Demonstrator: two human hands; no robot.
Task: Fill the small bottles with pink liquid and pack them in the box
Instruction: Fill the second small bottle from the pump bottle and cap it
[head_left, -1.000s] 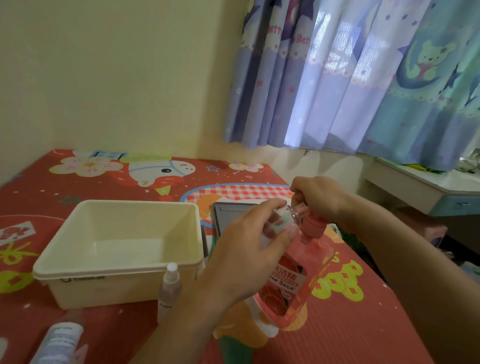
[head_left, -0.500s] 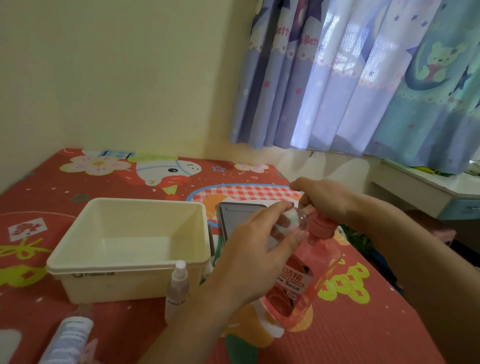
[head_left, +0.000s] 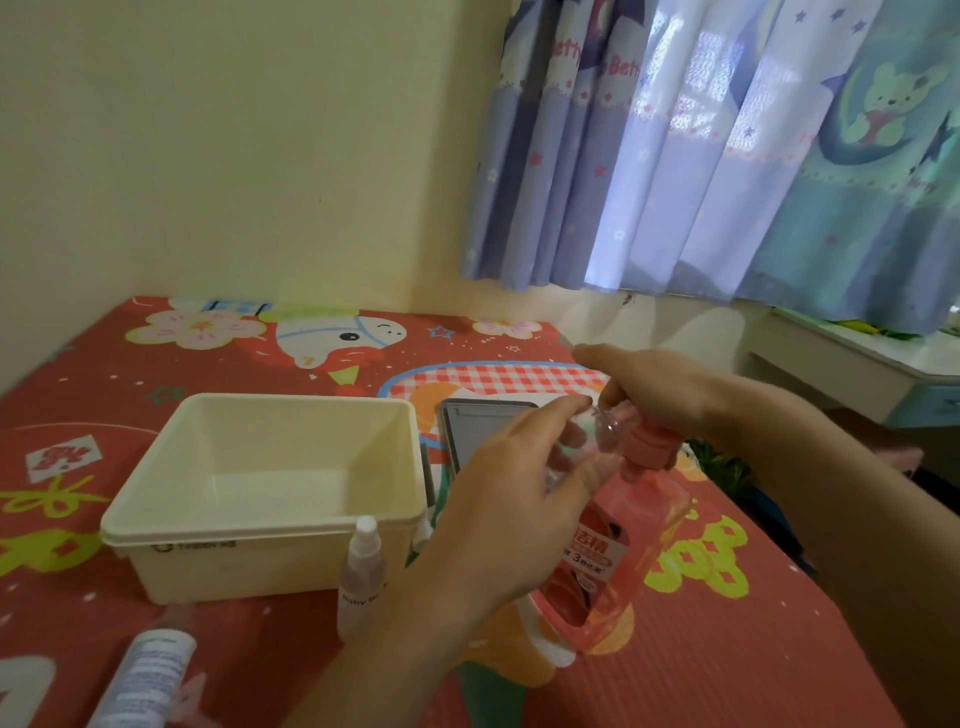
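Because the pump has to squirt straight into a narrow mouth, the left hand (head_left: 511, 512) curls its fingers round a small clear bottle (head_left: 582, 447) and holds it tilted, neck up against the spout of the big pink bottle (head_left: 608, 551). The right hand (head_left: 654, 392) sits on top of the pink pump head (head_left: 649, 447), fingers bent over it, seemingly pressing down; whether liquid is running at this instant is hard to tell, as the small bottle is half hidden by the fingers and blurred. The big bottle leans toward the person, its base on the red patterned mat (head_left: 727, 649) near the right edge, which I judge brings the spout to the small bottle's neck.

Just left of the left wrist a small spray bottle (head_left: 362, 574) stands upright on the mat, touching or nearly touching the front wall of the cream box (head_left: 218, 561); it looks faintly pink, so perhaps already filled and kept close for packing. The box itself sits toward the middle of the mat with nothing visible inside, so no bottle is packed yet. A larger white-labelled bottle (head_left: 143, 680) lies at the mat's near left corner. Behind the hands a grey tablet-like thing (head_left: 483, 421) rests by the box's right side.
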